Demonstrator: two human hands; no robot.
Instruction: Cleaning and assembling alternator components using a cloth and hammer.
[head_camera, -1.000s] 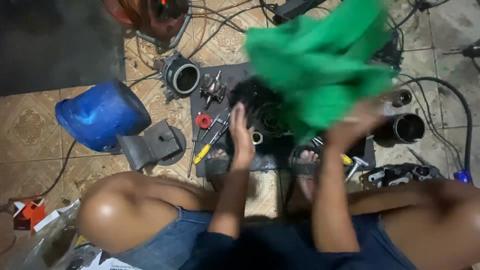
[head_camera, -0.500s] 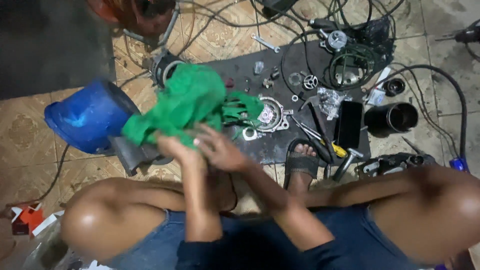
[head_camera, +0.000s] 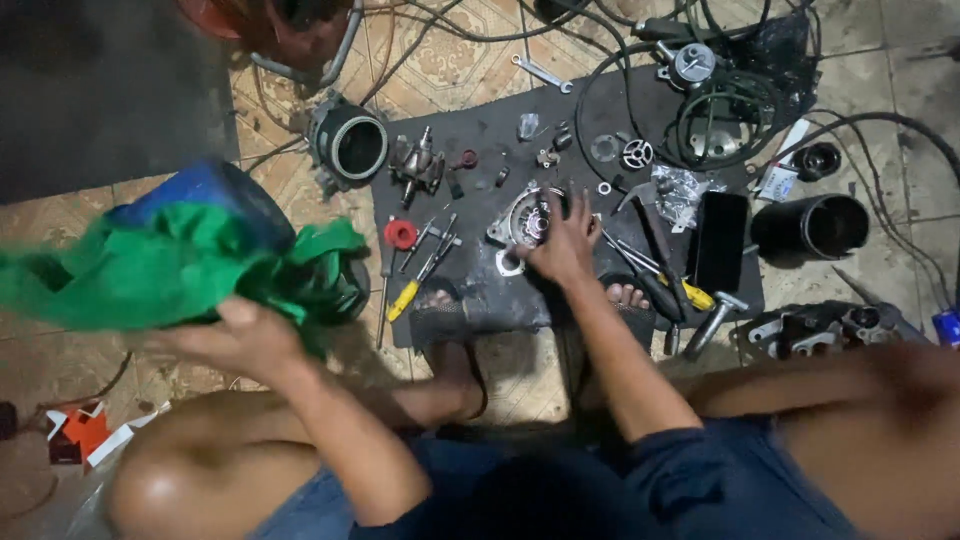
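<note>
The left hand is closed around a bunched green cloth, held out to the left above the tiled floor and in front of a blue housing. The cloth is blurred, so its exact shape is hard to read. The right hand reaches forward over the dark work mat; its spread fingers rest on a round silver motor end cover, touching it rather than clamped around it, so that grip reads as open.

The step in hand looks like wiping down or handling parts of a stripped motor: the cloth is off to one side while the cover is steadied or about to be picked up. A next move would call for closing the fingers around the cover's rim and lifting it free of the small parts lying close by.

Those parts crowd the mat: an armature, a red cap, a yellow-handled screwdriver, washers and a small gear. To the right of the hand lie pliers, a black phone and a hammer. A cylindrical stator housing sits at the mat's upper left corner, with a black tube and coiled cables further right. The person's sandalled feet rest on the mat's near edge.
</note>
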